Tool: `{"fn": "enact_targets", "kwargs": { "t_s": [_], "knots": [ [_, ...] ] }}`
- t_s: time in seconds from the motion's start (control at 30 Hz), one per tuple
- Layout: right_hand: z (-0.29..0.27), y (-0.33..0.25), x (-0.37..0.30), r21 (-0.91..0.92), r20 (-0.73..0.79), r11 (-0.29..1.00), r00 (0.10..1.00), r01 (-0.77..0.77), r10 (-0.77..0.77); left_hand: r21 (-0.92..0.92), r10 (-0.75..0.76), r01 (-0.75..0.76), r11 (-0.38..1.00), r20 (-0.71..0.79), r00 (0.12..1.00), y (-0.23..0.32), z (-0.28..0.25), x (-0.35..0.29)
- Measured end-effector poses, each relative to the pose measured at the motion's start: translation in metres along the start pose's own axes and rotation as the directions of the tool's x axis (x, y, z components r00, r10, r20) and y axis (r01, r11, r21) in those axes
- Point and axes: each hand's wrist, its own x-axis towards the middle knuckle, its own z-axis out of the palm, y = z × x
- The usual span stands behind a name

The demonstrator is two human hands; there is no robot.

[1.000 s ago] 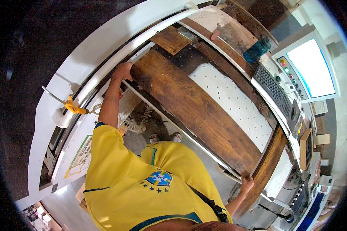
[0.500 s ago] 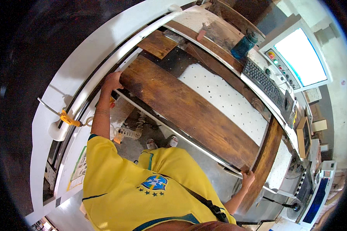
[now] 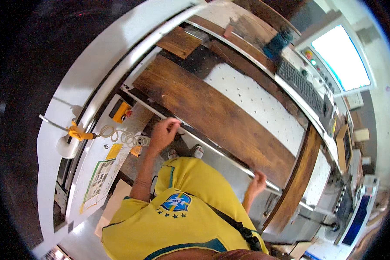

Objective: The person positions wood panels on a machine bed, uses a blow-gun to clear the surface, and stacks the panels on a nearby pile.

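Observation:
A long brown wooden board (image 3: 212, 115) lies flat on the machine bed, running from upper left to lower right. My left hand (image 3: 162, 134) hovers by the bed's white front rail (image 3: 216, 149), its fingers loosely bent and nothing visible in them. Farther right, my right hand (image 3: 256, 184) is near the board's near edge, slightly blurred, fingers apart and no object seen in it. Whether either hand touches the rail is hard to tell. Beyond the long board sits a smaller brown board (image 3: 179, 42). Another brown board (image 3: 294, 182) lies crosswise at the right end.
A white perforated bed surface (image 3: 251, 104) shows behind the long board. Along the far side are a blue bottle (image 3: 278, 43), a keyboard (image 3: 300, 86) and a lit monitor (image 3: 341, 56). A coiled cable (image 3: 125, 136) hangs at left near a yellow box with a red button (image 3: 120, 111).
Both hands have let go of the long board's two ends and drawn in toward each other at its near side. The board stays on the bed.

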Motion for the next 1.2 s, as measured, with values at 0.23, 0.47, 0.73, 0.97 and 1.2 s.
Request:
{"fn": "enact_targets", "kwargs": {
  "t_s": [0.23, 0.47, 0.73, 0.97, 1.2],
  "knots": [
    [0.106, -0.198, -0.02, 0.577, 0.797, -0.237, 0.602, -0.782, -0.044, -0.311, 0.158, -0.079, 0.947, 0.238, 0.958, 0.092, 0.053, -0.027],
    [0.101, -0.241, -0.036, 0.602, 0.724, -0.311, 0.667, -0.735, -0.175, -0.484, 0.401, -0.267, 0.834, 0.198, 0.894, 0.135, 0.048, -0.042],
    [0.093, -0.248, -0.05, 0.651, 0.7, -0.235, 0.69, -0.722, -0.182, -0.538, 0.391, -0.242, 0.808, 0.181, 0.902, 0.136, 0.042, -0.056],
    [0.082, -0.252, -0.05, 0.685, 0.669, -0.206, 0.715, -0.699, -0.205, -0.532, 0.419, -0.277, 0.8, 0.166, 0.893, 0.142, 0.047, -0.059],
    [0.068, -0.242, -0.043, 0.709, 0.649, -0.191, 0.734, -0.679, -0.199, -0.519, 0.419, -0.256, 0.815, 0.223, 0.88, 0.156, 0.058, -0.058]
  ]
}}
